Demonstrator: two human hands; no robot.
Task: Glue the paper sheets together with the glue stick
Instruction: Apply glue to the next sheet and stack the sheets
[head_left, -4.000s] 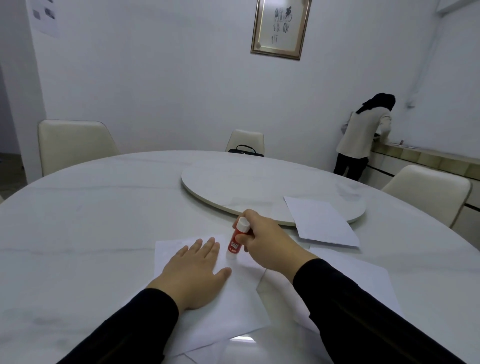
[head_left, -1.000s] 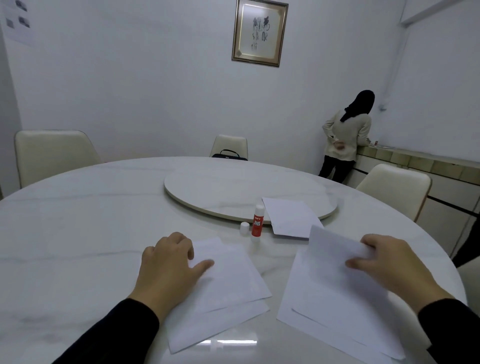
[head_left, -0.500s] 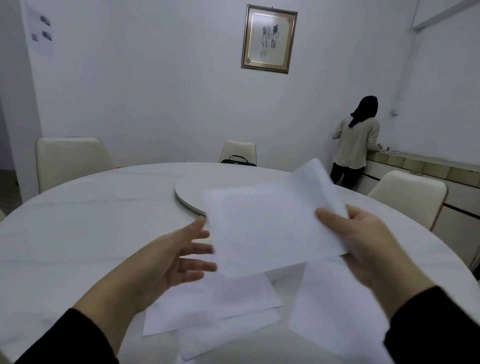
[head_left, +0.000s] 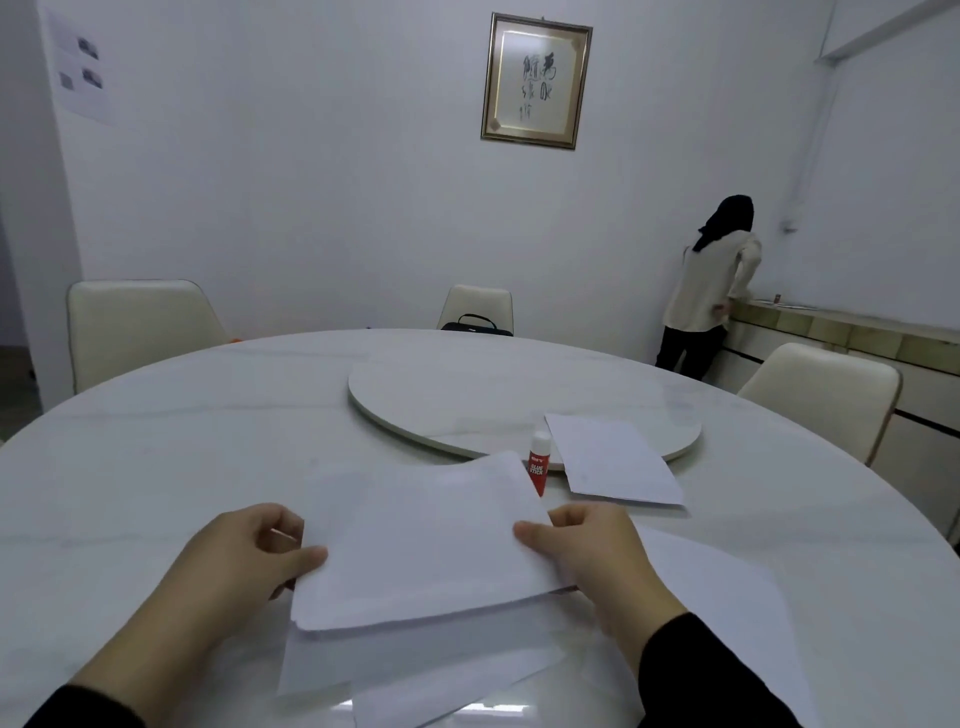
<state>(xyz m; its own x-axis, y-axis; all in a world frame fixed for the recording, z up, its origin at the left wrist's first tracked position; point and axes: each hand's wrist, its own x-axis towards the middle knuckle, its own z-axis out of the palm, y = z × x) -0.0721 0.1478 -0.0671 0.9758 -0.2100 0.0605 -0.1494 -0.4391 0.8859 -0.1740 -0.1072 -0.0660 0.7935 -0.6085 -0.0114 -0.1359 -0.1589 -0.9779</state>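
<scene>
Both hands hold one white paper sheet (head_left: 426, 540) just above the sheets lying on the table (head_left: 415, 670). My left hand (head_left: 244, 561) pinches its left edge, thumb on top. My right hand (head_left: 592, 551) grips its right edge. The red glue stick (head_left: 538, 465) stands upright just beyond the held sheet, its white top uncovered. Its cap is hidden behind the paper. More paper (head_left: 727, 597) lies flat under my right forearm.
Another white sheet (head_left: 613, 460) rests partly on the round turntable (head_left: 467, 395) in the middle of the marble table (head_left: 156, 457). Cream chairs stand around it, one with a black bag (head_left: 475, 325). A person (head_left: 711, 286) stands at the counter, back right.
The sheet was lifted from the right pile, raised in the air by my right hand, and now both hands hold it low over the left sheets. The glue stick stands free.
</scene>
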